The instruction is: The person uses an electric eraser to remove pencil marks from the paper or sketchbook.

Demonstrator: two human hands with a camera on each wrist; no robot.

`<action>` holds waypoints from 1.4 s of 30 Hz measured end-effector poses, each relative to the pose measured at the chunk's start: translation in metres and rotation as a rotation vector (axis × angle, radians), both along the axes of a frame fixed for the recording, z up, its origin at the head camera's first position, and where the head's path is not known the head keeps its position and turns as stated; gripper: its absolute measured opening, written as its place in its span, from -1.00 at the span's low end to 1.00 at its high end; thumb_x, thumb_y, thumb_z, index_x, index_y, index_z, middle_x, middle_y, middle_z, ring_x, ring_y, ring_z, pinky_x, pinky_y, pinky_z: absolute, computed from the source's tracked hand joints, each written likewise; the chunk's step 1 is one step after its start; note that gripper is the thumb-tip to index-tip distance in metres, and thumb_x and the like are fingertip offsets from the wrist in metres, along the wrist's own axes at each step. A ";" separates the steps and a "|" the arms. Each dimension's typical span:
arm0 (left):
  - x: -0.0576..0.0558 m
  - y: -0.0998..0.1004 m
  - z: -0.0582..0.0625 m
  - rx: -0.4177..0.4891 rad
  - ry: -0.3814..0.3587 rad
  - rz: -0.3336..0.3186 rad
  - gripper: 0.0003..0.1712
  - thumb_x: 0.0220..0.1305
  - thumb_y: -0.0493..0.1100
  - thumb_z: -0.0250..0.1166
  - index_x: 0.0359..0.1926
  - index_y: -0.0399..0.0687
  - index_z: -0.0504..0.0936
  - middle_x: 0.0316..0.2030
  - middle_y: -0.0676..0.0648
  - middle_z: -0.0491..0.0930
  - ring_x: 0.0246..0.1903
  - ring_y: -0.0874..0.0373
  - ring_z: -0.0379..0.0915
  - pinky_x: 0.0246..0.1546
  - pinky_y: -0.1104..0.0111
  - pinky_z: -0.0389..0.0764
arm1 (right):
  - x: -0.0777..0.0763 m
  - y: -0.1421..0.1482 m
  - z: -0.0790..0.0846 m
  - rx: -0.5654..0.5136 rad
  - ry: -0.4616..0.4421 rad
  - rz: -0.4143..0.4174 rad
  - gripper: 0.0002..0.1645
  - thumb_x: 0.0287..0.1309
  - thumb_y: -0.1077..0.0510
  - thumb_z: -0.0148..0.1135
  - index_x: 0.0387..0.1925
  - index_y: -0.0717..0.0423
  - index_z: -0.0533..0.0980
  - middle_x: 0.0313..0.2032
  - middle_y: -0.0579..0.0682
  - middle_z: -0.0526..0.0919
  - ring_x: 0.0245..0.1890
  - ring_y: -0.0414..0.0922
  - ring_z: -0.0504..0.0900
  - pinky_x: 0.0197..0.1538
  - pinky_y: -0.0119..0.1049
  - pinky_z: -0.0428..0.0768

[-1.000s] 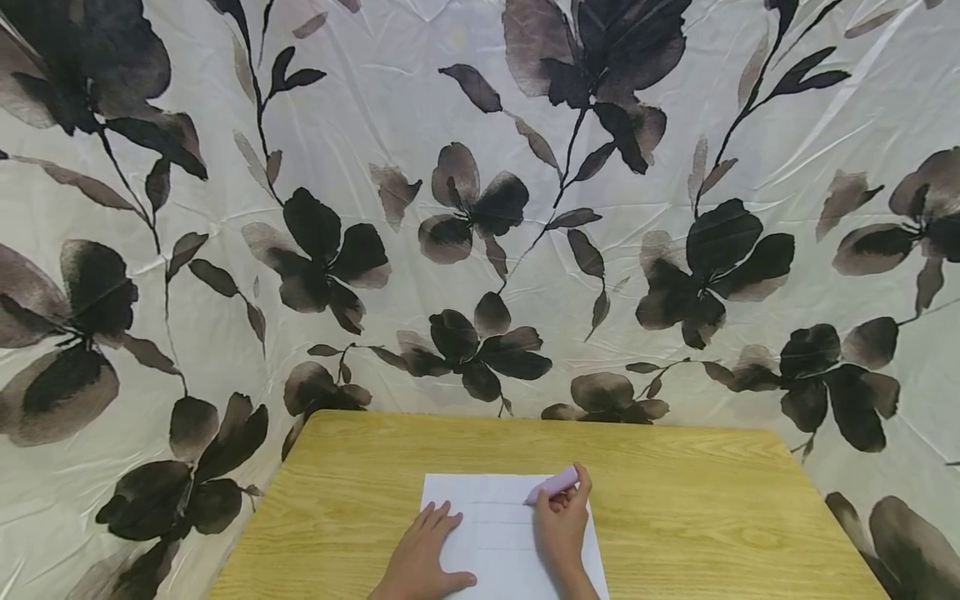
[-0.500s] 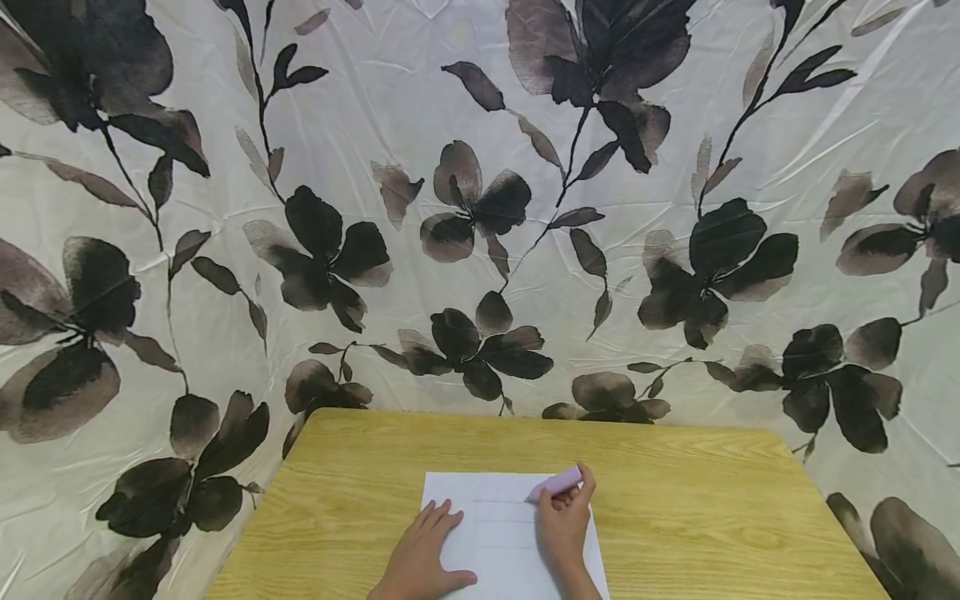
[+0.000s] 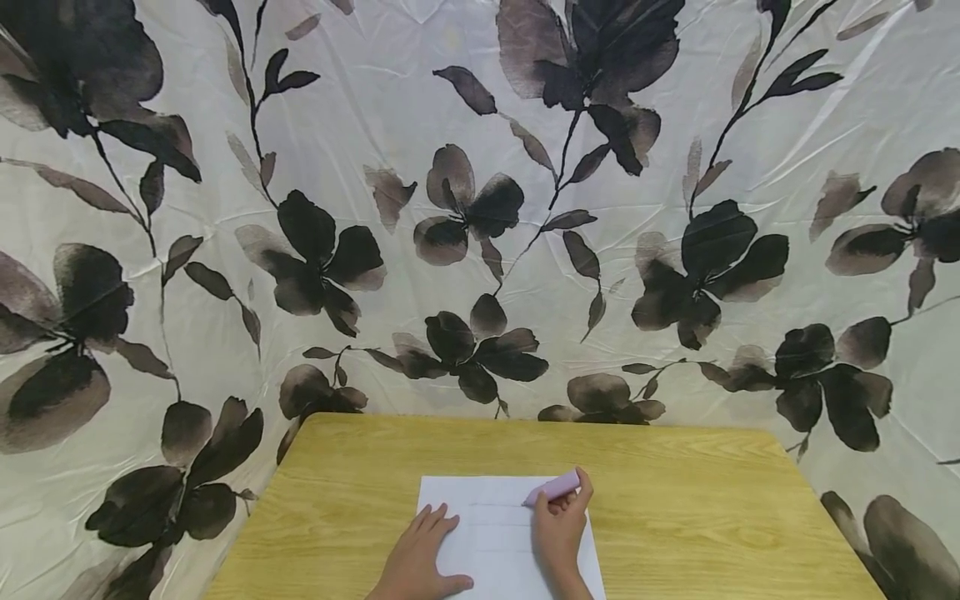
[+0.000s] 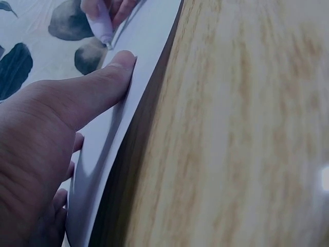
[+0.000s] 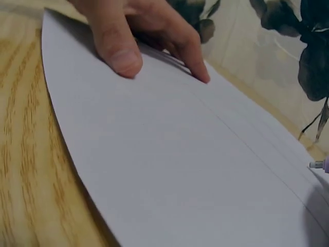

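A white sheet of paper (image 3: 504,575) lies on the table, with several thin lines (image 3: 501,525) running across it. My left hand (image 3: 422,553) rests on its left part, fingers spread and thumb out. In the left wrist view the thumb (image 4: 97,90) presses near the sheet's front edge. My right hand (image 3: 560,533) pinches a thick lilac pen (image 3: 556,487), tilted, its tip at the right end of the top line. The right wrist view catches only the pen's narrow metal tip (image 5: 316,165), close over the paper; the right hand's fingers are out of that frame.
The yellow wood-grain table (image 3: 690,517) extends around the sheet on both sides and behind it. A pale cloth (image 3: 360,133) printed with dark flowers hangs right behind the table's far edge. The paper's near edge (image 4: 114,154) bows up off the table.
The head view has shifted very slightly. Both hands, the pen and the paper hold nearly the same places.
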State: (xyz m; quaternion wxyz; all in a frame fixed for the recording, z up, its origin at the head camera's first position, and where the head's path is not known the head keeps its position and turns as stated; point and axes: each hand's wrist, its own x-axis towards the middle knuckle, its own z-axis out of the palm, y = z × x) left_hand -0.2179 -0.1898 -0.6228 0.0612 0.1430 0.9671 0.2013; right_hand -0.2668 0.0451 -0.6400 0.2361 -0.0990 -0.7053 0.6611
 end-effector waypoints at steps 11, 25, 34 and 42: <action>0.001 0.001 0.001 0.014 0.006 0.010 0.17 -0.20 0.61 0.29 0.31 -0.07 0.44 0.35 -0.23 0.29 0.36 -0.30 0.04 0.27 -0.21 0.17 | 0.002 -0.001 -0.002 0.068 0.069 0.002 -0.10 0.01 0.46 0.29 0.34 0.20 0.08 -0.38 0.09 0.57 -0.44 -0.19 0.56 -0.41 -0.46 0.59; 0.002 0.003 0.005 0.010 -0.004 0.006 0.16 -0.19 0.60 0.30 0.29 -0.09 0.45 0.34 -0.24 0.30 0.35 -0.31 0.06 0.28 -0.19 0.16 | 0.000 -0.001 -0.005 0.082 0.063 0.039 -0.12 0.02 0.45 0.29 0.33 0.21 0.08 -0.37 0.11 0.58 -0.45 -0.18 0.57 -0.41 -0.44 0.60; 0.001 0.003 0.001 0.008 0.033 -0.014 0.17 -0.18 0.61 0.27 0.28 -0.11 0.46 0.32 -0.25 0.32 0.34 -0.31 0.10 0.28 -0.16 0.19 | 0.003 0.001 -0.005 0.060 0.035 -0.009 -0.09 0.00 0.46 0.31 0.34 0.16 0.08 -0.37 0.11 0.57 -0.47 -0.17 0.58 -0.41 -0.45 0.60; 0.002 0.002 0.002 -0.002 0.027 -0.001 0.17 -0.19 0.61 0.27 0.29 -0.10 0.45 0.33 -0.23 0.31 0.35 -0.29 0.08 0.29 -0.14 0.19 | 0.004 -0.001 -0.002 0.074 0.080 -0.068 -0.09 -0.06 0.49 0.29 0.31 0.16 0.12 -0.43 0.08 0.57 -0.54 -0.21 0.56 -0.48 -0.48 0.57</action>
